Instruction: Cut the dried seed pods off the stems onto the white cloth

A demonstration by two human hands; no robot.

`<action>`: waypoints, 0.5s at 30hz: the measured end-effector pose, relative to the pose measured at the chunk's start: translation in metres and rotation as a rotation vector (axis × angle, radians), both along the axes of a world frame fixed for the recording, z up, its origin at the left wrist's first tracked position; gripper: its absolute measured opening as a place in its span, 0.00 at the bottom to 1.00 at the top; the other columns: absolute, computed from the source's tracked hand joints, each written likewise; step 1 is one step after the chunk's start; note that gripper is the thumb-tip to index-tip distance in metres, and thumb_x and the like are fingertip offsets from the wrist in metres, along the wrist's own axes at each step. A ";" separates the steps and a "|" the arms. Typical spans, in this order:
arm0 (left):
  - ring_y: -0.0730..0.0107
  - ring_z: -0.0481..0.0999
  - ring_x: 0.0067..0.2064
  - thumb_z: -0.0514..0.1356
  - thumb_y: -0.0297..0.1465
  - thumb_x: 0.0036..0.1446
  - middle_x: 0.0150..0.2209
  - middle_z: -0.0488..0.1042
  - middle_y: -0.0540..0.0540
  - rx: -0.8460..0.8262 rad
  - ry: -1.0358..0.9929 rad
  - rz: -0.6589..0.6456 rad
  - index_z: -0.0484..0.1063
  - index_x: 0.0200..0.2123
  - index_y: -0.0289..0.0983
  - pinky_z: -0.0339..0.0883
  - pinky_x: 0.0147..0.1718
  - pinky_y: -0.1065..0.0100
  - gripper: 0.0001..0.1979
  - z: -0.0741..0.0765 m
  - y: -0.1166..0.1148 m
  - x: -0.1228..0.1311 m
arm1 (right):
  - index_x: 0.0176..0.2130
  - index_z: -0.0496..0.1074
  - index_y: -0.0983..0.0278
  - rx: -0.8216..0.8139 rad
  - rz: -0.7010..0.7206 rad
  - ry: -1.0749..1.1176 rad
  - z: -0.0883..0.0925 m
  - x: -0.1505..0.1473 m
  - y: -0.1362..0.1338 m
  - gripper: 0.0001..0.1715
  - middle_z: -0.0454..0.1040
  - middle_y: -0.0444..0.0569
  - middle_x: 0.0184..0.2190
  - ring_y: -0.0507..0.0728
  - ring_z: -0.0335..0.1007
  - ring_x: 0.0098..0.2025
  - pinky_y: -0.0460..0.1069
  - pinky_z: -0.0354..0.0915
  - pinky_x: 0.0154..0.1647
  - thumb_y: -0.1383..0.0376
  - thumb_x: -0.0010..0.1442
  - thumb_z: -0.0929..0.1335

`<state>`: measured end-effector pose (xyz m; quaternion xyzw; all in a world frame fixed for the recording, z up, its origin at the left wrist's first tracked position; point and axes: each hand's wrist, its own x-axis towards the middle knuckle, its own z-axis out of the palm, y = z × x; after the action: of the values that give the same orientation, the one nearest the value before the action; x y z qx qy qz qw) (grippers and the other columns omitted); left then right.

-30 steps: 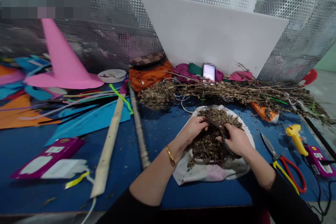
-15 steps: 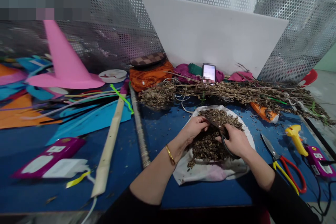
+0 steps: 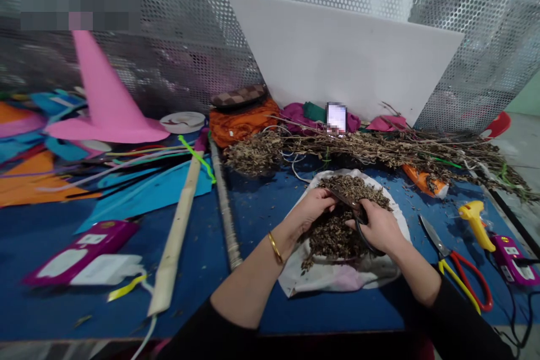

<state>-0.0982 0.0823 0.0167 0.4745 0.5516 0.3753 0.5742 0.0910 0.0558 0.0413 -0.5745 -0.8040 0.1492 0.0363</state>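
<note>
My right hand (image 3: 379, 229) is closed on a pair of dark scissors (image 3: 346, 198), with its fingers at the handles. The blades point left toward my left hand (image 3: 317, 207). The fingers of my left hand are pinched together close to the blade tips; what lies between them is too small to make out. Both hands are over a heap of dried brown plant bits (image 3: 333, 242). Under the heap spreads a white cloth (image 3: 295, 281) with a pinkish patch at its front.
Dried stalks (image 3: 371, 146) lie across the back, near a lit phone (image 3: 336, 118). At right are red-and-yellow-handled scissors (image 3: 442, 250) and a yellow glue gun (image 3: 476, 222). At left are a wooden stick (image 3: 177, 236), a purple box (image 3: 84, 250) and a pink pointed hat (image 3: 105, 101).
</note>
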 end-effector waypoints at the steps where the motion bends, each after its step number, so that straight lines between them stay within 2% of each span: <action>1: 0.80 0.53 0.18 0.60 0.35 0.41 0.15 0.62 0.55 0.000 0.005 -0.007 0.67 0.20 0.35 0.43 0.20 0.72 0.09 0.000 0.000 0.000 | 0.45 0.64 0.60 0.004 0.002 0.001 0.000 0.000 0.000 0.23 0.74 0.50 0.41 0.58 0.71 0.40 0.47 0.53 0.32 0.46 0.59 0.62; 8: 0.82 0.50 0.17 0.62 0.39 0.41 0.15 0.62 0.55 0.005 0.015 -0.008 0.66 0.19 0.35 0.41 0.18 0.73 0.14 0.001 0.000 -0.002 | 0.44 0.66 0.60 -0.083 0.015 -0.004 0.000 0.000 0.004 0.21 0.76 0.49 0.36 0.56 0.71 0.38 0.46 0.52 0.31 0.48 0.61 0.61; 11: 0.83 0.49 0.17 0.62 0.42 0.40 0.15 0.60 0.55 -0.001 -0.001 -0.013 0.64 0.18 0.35 0.39 0.18 0.73 0.17 0.005 -0.001 -0.002 | 0.44 0.66 0.60 -0.065 0.019 0.022 -0.002 0.002 0.004 0.21 0.75 0.49 0.36 0.56 0.71 0.37 0.46 0.52 0.31 0.48 0.60 0.62; 15: 0.82 0.49 0.17 0.62 0.44 0.42 0.15 0.57 0.56 0.006 -0.041 0.033 0.63 0.18 0.35 0.39 0.18 0.74 0.18 0.009 -0.002 -0.005 | 0.42 0.66 0.59 -0.024 -0.051 0.078 -0.001 0.004 0.005 0.22 0.74 0.47 0.35 0.55 0.70 0.35 0.45 0.52 0.29 0.46 0.60 0.61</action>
<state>-0.1034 0.0802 0.0255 0.4592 0.5462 0.3963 0.5777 0.0952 0.0604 0.0407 -0.5888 -0.7852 0.1804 0.0644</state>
